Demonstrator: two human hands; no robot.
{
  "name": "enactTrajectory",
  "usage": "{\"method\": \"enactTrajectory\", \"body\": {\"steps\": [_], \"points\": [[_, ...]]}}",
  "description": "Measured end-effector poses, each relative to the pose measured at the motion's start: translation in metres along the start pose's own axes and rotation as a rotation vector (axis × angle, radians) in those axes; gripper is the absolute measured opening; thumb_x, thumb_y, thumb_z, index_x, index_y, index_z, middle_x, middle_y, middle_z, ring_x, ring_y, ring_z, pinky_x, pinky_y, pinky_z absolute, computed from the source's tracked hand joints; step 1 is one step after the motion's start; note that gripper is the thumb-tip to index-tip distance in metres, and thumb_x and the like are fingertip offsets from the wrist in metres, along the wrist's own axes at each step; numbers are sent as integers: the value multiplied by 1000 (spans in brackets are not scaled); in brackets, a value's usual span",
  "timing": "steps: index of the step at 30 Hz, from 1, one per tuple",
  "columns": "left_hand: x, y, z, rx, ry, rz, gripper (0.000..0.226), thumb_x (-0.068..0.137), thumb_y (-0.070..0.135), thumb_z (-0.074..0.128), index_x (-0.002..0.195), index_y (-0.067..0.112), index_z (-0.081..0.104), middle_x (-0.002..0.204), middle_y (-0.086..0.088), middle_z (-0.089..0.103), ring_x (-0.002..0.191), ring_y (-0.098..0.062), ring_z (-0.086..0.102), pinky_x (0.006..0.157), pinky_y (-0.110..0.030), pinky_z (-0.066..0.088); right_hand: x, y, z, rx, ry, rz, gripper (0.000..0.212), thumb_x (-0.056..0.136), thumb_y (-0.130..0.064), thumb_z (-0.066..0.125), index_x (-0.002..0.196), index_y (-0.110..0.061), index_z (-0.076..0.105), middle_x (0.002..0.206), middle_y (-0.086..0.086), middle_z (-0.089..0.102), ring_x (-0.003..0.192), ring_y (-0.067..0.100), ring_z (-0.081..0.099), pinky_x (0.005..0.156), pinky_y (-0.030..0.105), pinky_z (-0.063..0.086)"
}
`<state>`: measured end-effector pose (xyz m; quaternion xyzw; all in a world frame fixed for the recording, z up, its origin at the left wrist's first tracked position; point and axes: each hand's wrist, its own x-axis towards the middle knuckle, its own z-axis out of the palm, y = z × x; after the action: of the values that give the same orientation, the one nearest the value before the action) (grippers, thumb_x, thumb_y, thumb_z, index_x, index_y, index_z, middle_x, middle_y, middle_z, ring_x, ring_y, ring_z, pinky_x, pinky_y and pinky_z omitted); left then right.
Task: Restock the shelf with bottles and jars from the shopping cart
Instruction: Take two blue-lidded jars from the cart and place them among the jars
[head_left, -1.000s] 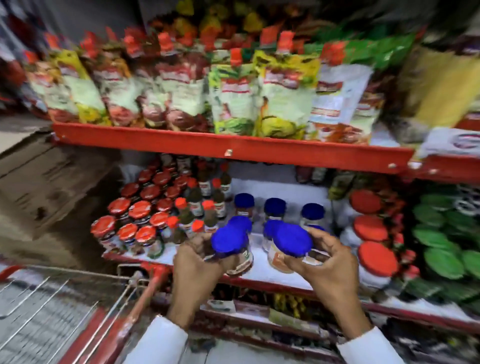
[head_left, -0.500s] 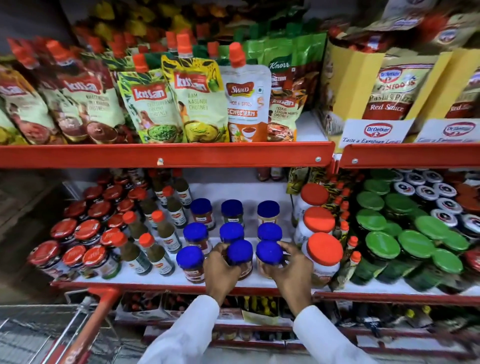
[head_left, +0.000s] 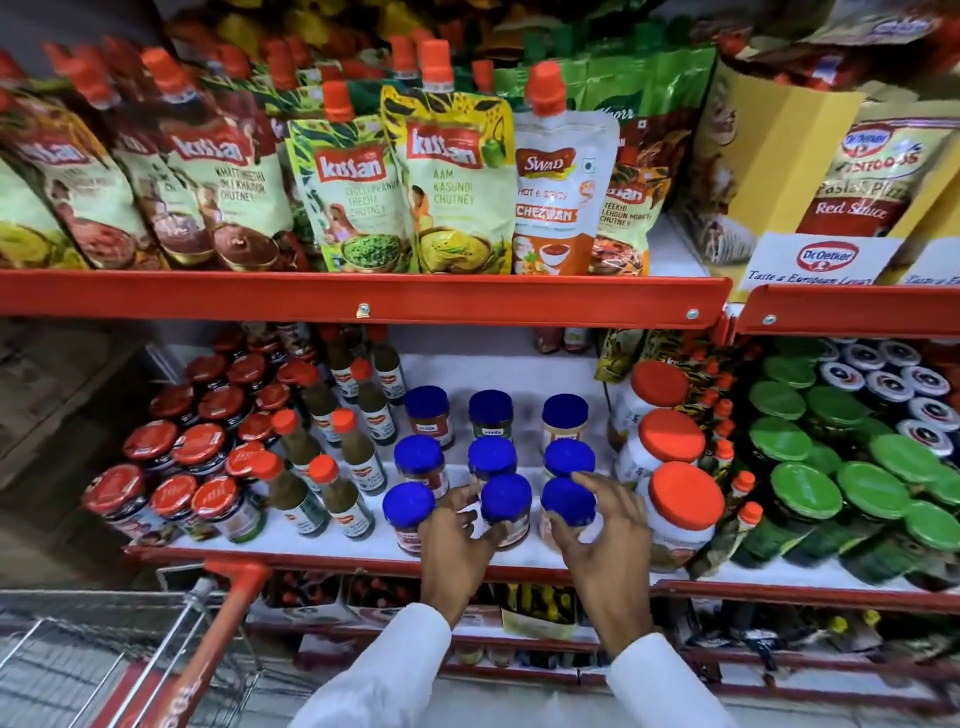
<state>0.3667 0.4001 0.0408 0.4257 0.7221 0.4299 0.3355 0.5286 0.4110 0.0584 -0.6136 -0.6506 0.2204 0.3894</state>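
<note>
Several blue-lid jars stand in rows on the white lower shelf (head_left: 332, 545). My left hand (head_left: 457, 545) curls round the middle front blue-lid jar (head_left: 506, 501), fingers on its left side and thumb across its front. My right hand (head_left: 602, 540) is at the right front blue-lid jar (head_left: 568, 501), which stands on the shelf. Its fingers are splayed loosely round the jar, with the index tip lifted above the lid. The shopping cart (head_left: 223, 623), with a red handle and a wire basket, is at the lower left. What it holds is hidden.
Red-lid jars (head_left: 208, 452) and small orange-cap bottles (head_left: 343, 493) fill the shelf's left part. Big orange-lid jars (head_left: 685, 496) stand just right of my right hand, with green-lid jars (head_left: 841, 467) beyond. Chutney pouches (head_left: 457, 176) hang over the red upper shelf edge (head_left: 363, 299).
Both hands brought a blue-lid jar each up to the shelf and set them down in the front row. My right fingers have since spread apart.
</note>
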Motion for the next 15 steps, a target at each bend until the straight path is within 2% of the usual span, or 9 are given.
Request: {"method": "enactTrajectory", "body": {"steps": [2,5,7,10,13,15], "points": [[0,-2,-6,-1,6,-12,52,74,14,83,121,14,61,111,4,66,96,-18,67,74,-17,53,2,-22,4,-9,-88,-89,43,81,-2,68,121,-18,62,119,7,64,106,25,61,92,37,52],[1,-3,-9,33,1,5,44,76,16,82,117,13,65,106,5,68,88,-12,67,59,-2,45,14,-49,14,-58,-323,-71,47,82,13,50,122,-11,60,109,14,67,97,32,63,80,27,47],[1,-3,-9,56,-12,29,36,78,14,79,113,13,69,105,5,72,85,-10,69,62,-3,49,22,-51,27,-161,-406,-57,42,81,12,45,110,-14,60,91,9,66,84,30,61,67,27,44],[1,-4,-9,83,-33,50,28,82,10,75,109,12,70,95,7,74,74,1,68,58,-4,48,29,-45,39,-299,-440,-27,36,80,10,45,104,-14,59,83,6,60,74,24,54,64,27,41],[1,-2,-11,99,-39,63,28,85,3,68,112,10,68,93,5,72,70,5,64,54,-1,44,30,-47,40,-290,-422,-1,37,79,10,48,105,-14,60,83,6,63,76,25,58,64,27,41],[2,-1,-14,111,-33,76,31,86,-3,62,115,10,67,96,3,72,73,2,63,55,0,44,29,-47,40,-245,-399,7,37,79,7,55,107,-15,63,90,8,69,82,25,64,67,28,49]]}}
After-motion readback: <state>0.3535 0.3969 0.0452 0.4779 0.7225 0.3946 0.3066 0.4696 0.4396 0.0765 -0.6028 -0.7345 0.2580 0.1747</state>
